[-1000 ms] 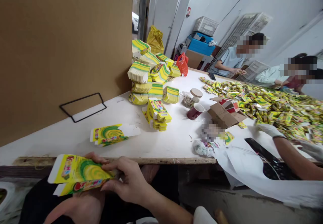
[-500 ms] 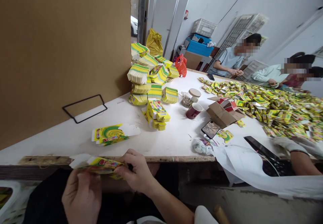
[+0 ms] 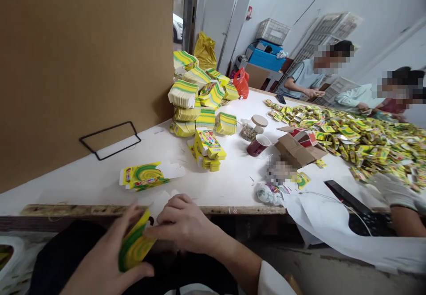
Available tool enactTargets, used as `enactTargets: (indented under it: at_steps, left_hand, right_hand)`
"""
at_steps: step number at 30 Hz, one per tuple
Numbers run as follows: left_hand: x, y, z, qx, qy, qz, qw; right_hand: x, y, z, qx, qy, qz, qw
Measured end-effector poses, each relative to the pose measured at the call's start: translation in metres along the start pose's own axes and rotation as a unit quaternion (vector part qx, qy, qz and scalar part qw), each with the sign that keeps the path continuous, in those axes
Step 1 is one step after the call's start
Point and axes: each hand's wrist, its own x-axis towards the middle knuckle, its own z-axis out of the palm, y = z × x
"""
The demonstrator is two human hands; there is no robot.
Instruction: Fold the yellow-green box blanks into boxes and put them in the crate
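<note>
A small yellow and green printed carton (image 3: 138, 246) is tilted up in front of my lap, just off the table edge. My left hand (image 3: 103, 255) grips it by the sides, thumb below and fingers above. My right hand (image 3: 184, 222) is closed at the carton's right end, fingers bent against it; white flaps show partly behind the knuckles. Past my hands, a second carton (image 3: 144, 176) lies on the table with its white flap open to the right. A short pile of folded cartons (image 3: 208, 148) stands farther back.
Bundles of flat cartons (image 3: 184, 93) are stacked by the brown board (image 3: 83, 55). A black wire frame (image 3: 109, 139), maroon mug (image 3: 258, 145), jar (image 3: 251, 131) and cardboard box (image 3: 299, 151) stand around. Co-workers sit beyond a large carton heap (image 3: 376, 139); a gloved hand (image 3: 396, 190) is at right.
The carton has turned from lying nearly level to standing tilted, its yellow-green swirl face now toward me. My left hand has shifted its grip around it. The gloved hand at right has moved.
</note>
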Motion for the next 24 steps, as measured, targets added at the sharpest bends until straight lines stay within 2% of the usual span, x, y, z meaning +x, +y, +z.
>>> enactTargets:
  at_steps: [2,4,5,7,9,11,12,13,15,17,19,21,24]
  left_hand:
    - [0.001,0.008,0.02,0.014,-0.045,-0.014,0.999]
    - [0.001,0.011,0.037,0.015,-0.015,-0.018,1.0]
    - [0.0,0.011,0.045,0.017,0.007,-0.012,1.0]
    - [-0.003,0.009,0.056,0.018,0.036,0.02,0.999]
    - [-0.006,0.008,0.064,0.025,0.044,0.074,0.996]
    - [-0.006,0.008,0.068,0.043,0.053,0.129,0.989]
    - [-0.006,0.009,0.069,0.051,0.059,0.154,0.985]
    - [-0.006,0.011,0.069,0.056,0.067,0.176,0.98]
    - [-0.006,0.013,0.069,0.052,0.082,0.211,0.973]
    - [-0.007,0.015,0.069,0.041,0.081,0.218,0.972]
    - [-0.009,0.012,0.071,0.03,0.067,0.194,0.978]
    - [-0.011,0.007,0.076,0.017,0.056,0.137,0.989]
    - [-0.007,-0.005,0.085,-0.014,0.072,0.077,0.994]
  right_hand:
    - [-0.003,-0.007,0.006,0.013,0.043,0.032,0.998]
    - [-0.008,-0.014,0.014,0.081,0.117,0.142,0.98]
    - [-0.009,-0.016,0.017,0.137,0.148,0.204,0.958]
    - [-0.011,-0.021,0.025,0.288,0.174,0.309,0.89]
    - [-0.01,-0.023,0.031,0.461,0.143,0.382,0.788]
    - [-0.008,-0.023,0.035,0.594,0.092,0.418,0.681]
    - [-0.008,-0.023,0.036,0.632,0.073,0.423,0.646]
    - [-0.007,-0.022,0.036,0.65,0.064,0.421,0.629]
    - [-0.008,-0.02,0.036,0.65,0.061,0.409,0.638]
    - [-0.01,-0.019,0.036,0.63,0.063,0.397,0.665]
    - [-0.012,-0.02,0.036,0.599,0.067,0.381,0.701]
    - [-0.013,-0.024,0.034,0.537,0.057,0.348,0.766]
    - [-0.012,-0.032,0.027,0.4,-0.001,0.263,0.878]
